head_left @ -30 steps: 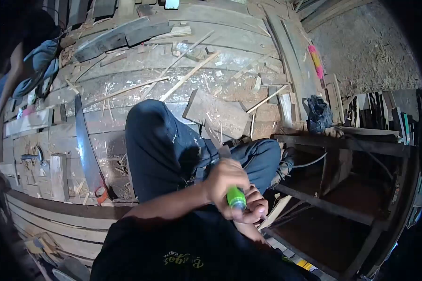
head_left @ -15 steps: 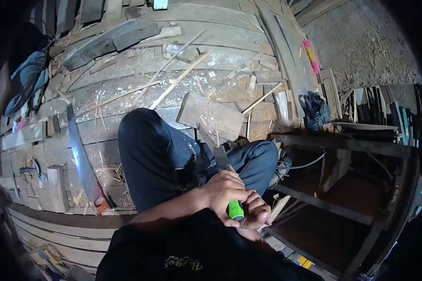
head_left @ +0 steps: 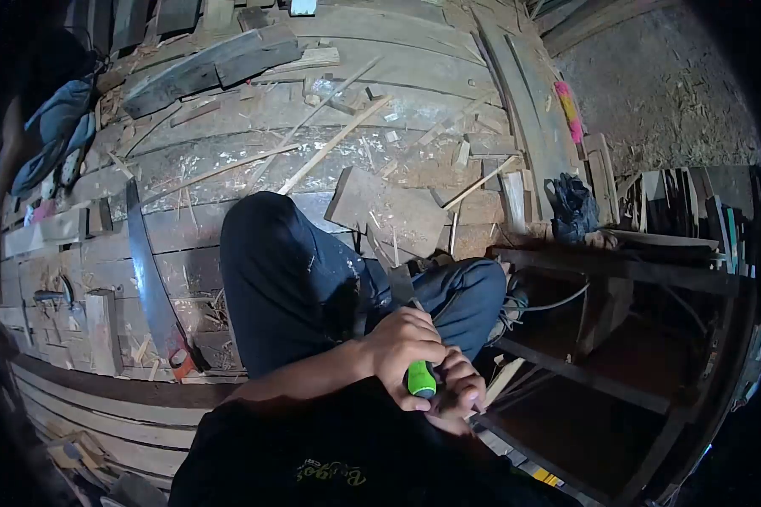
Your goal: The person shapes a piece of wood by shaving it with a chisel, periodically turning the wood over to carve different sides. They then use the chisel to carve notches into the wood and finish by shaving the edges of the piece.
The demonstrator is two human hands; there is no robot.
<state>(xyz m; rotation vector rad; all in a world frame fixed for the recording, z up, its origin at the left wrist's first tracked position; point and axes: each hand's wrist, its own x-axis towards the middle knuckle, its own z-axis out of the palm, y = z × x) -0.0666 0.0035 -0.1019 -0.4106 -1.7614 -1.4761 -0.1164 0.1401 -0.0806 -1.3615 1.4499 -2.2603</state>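
My left hand point(head_left: 404, 342) is closed around a tool with a green-and-black handle point(head_left: 421, 378), its butt end facing my body. A flat, blade-like strip point(head_left: 401, 285) sticks out past the knuckles, away from me between my bent legs. Pressed up beside the handle, my right hand point(head_left: 458, 390) is closed with curled fingers; what lies inside them is hidden. Beyond my knees a slanted wooden block point(head_left: 389, 209) rests on the planks, sprinkled with chips. The far end of the strip overlaps the block's near edge in this view.
A handsaw point(head_left: 150, 270) lies left of my knee, with a hammer-like tool point(head_left: 52, 296) farther left. Thin wood strips point(head_left: 334, 145) and shavings litter the plank floor point(head_left: 203, 160). A dark timber frame point(head_left: 617, 380) stands on the right, near a black plastic bag point(head_left: 572, 207).
The view has shifted slightly, so the surroundings sit a little farther right. Both hands keep nearly the same place and hold; the right fingers have shifted a little beside the handle.
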